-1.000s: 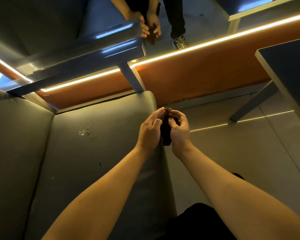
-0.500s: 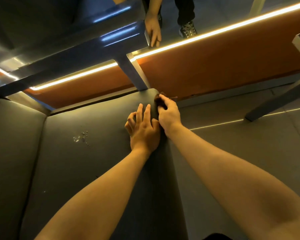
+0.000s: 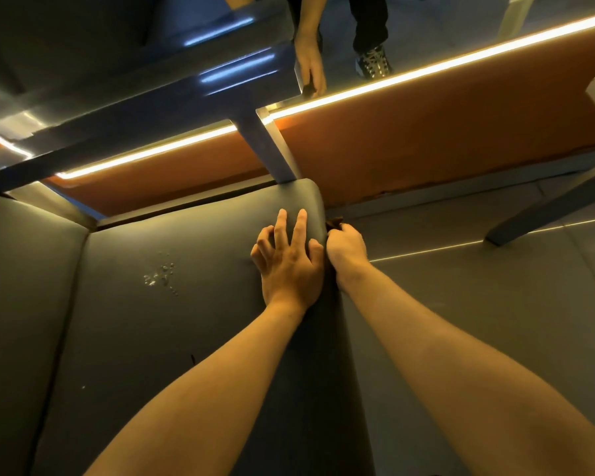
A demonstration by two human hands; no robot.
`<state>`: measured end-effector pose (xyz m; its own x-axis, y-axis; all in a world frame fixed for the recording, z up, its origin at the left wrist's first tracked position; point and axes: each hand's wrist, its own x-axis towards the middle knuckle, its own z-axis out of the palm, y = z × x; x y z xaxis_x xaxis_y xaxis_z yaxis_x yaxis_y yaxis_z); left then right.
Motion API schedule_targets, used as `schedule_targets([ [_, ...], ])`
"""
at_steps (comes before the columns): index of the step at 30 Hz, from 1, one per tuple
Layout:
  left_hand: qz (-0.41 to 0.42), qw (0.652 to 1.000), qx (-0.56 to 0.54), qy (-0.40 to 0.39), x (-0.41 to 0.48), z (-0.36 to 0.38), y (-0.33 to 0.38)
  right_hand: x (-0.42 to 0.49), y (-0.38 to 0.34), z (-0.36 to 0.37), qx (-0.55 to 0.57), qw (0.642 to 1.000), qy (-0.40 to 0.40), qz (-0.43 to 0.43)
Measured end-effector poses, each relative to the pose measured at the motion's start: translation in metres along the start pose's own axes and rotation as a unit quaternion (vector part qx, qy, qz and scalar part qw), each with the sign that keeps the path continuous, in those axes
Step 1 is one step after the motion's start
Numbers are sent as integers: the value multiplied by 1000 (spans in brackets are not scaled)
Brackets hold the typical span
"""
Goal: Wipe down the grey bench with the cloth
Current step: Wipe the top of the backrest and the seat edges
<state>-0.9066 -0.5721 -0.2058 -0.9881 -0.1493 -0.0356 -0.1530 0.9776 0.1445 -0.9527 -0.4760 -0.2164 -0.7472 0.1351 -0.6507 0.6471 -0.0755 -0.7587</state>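
Head: padded bench (image 3: 152,338) (rounded corner), bunched cloth (image 3: 335,222)

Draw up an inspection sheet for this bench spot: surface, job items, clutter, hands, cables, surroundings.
Surface: grey bench seat, smooth padding, with a patch of water droplets near the middle, not yet wiped.
Job's things: cloth, dark; only a scrap shows above the right fist at the seat's right edge.
Clutter: a dark mark and a pale speck on the seat.
Hands: left hand rests on the seat's far right corner, two fingers stretched out; right hand grips the cloth against the bench's side.
Cables: nothing seen.
Surroundings: orange panel with a light strip behind; table leg on the floor to the right.
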Motion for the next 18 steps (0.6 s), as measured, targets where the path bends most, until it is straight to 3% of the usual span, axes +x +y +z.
schedule_targets([
  [7, 7, 1000, 4, 21, 1, 2, -3, 30, -31, 7, 94, 993, -65, -40],
  [10, 7, 999, 7, 31, 3, 5, -1, 43, -12, 8, 101, 992, -61, -31],
  [18, 8, 999, 1, 31, 3, 6, -3, 2, 63, -18, 110, 986, -59, 111],
])
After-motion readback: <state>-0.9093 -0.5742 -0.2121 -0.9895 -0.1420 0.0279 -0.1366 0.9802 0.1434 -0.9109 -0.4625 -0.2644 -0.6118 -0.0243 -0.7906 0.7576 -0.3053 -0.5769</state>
